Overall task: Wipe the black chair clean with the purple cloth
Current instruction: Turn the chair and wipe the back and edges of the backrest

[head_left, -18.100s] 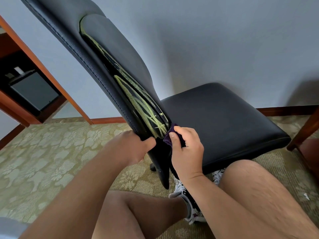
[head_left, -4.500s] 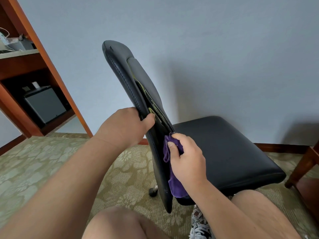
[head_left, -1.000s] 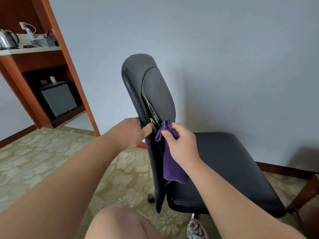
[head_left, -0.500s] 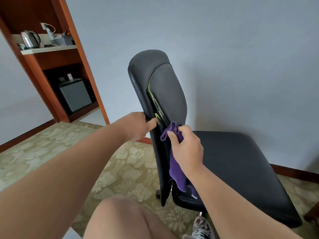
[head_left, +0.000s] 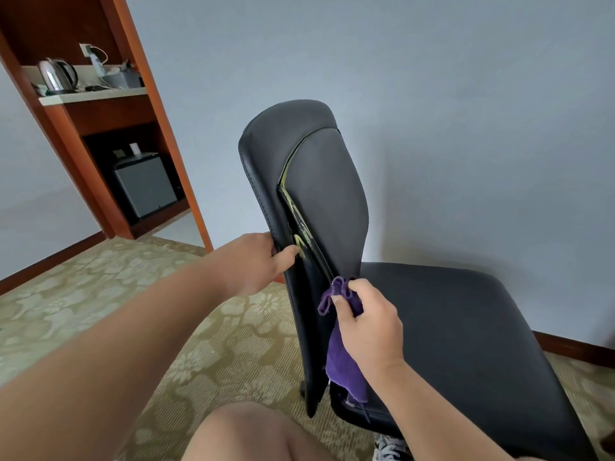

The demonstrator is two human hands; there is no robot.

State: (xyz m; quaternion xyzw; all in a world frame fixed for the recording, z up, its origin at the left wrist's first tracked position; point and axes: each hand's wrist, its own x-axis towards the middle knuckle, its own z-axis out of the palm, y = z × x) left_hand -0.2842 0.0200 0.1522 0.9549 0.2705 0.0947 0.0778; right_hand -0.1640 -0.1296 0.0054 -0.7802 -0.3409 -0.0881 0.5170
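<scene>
Head view: the black chair (head_left: 316,181) stands side-on before you on a patterned carpet (head_left: 100,294), close to a pale blue wall (head_left: 466,111). Its tall padded backrest rises at centre frame, and its wide seat (head_left: 466,327) stretches away to the right. Both have a matte, leather-like finish. A glossy black strip runs down the backrest between the outer shell and the inner pad, and yellow-green marks (head_left: 298,242) show on it, thin along the upper part and heavier by your thumb.

Your left hand (head_left: 263,264) clasps the near edge of the backrest about halfway up, fingers wrapped behind the shell and thumb pressed onto the glossy strip. Your right hand (head_left: 369,324) pinches the purple cloth (head_left: 342,364) between thumb and curled fingers. The bunched top of the cloth touches the strip low on the backrest, near where it meets the seat, and the rest hangs down toward the seat's near edge.

Your bare knee (head_left: 246,434) fills the bottom of the frame, with a patterned shoe (head_left: 387,449) beside it. At left, a wooden cabinet (head_left: 139,78) holds a steel kettle (head_left: 56,76) on its shelf and a grey mini fridge (head_left: 144,188) below.
</scene>
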